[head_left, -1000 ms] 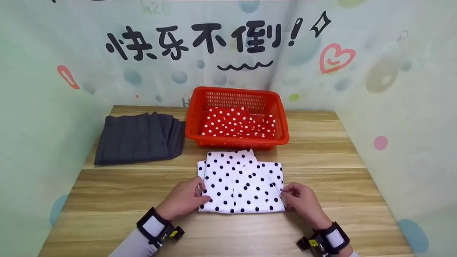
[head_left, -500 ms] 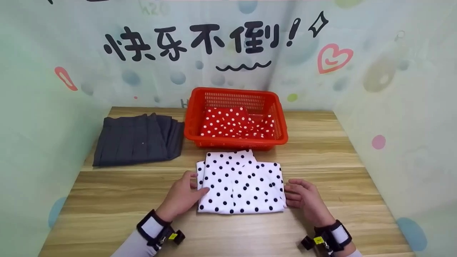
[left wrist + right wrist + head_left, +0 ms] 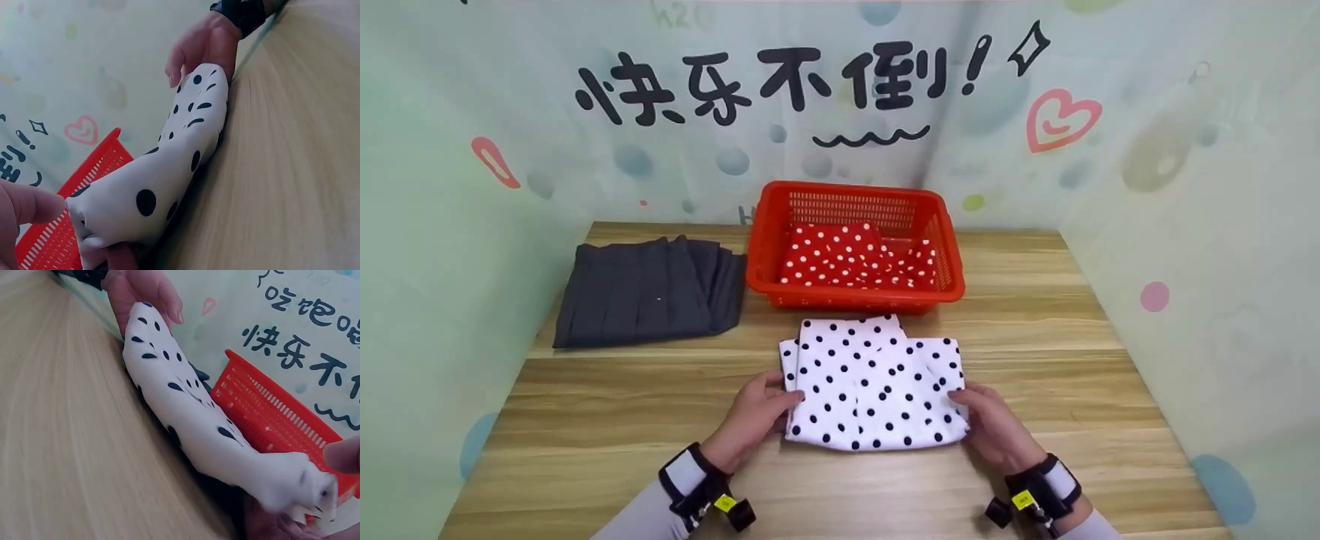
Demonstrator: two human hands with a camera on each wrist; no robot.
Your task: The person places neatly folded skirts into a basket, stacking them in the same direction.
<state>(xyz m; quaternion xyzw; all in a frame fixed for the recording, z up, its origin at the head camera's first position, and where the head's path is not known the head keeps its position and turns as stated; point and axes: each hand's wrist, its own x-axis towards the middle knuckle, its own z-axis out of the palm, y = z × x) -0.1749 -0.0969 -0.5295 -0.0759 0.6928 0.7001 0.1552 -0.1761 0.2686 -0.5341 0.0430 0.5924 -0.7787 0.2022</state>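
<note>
A folded white garment with black polka dots (image 3: 877,405) lies before me in the head view, just in front of the red basket (image 3: 855,297). My left hand (image 3: 754,416) holds its left side, thumb on top and fingers underneath. At the opposite side my right hand (image 3: 997,427) grips it the same way, its thumb over the edge. The wrist views show the garment (image 3: 115,211) as a thick folded bundle between the two hands, its near edge raised from the tabletop with shadow below. Fingers under the cloth are mostly hidden.
Inside the basket lies a folded red cloth with white dots (image 3: 832,255). A dark grey pleated skirt (image 3: 637,292), folded, rests on the wooden table (image 3: 1035,322) left of the basket. Printed curtains (image 3: 1185,225) close in the table at the back and sides.
Both hands have gone from touching the garment's sides to gripping it with fingers underneath. It has shifted slightly right, and its front edge now bows a little.
</note>
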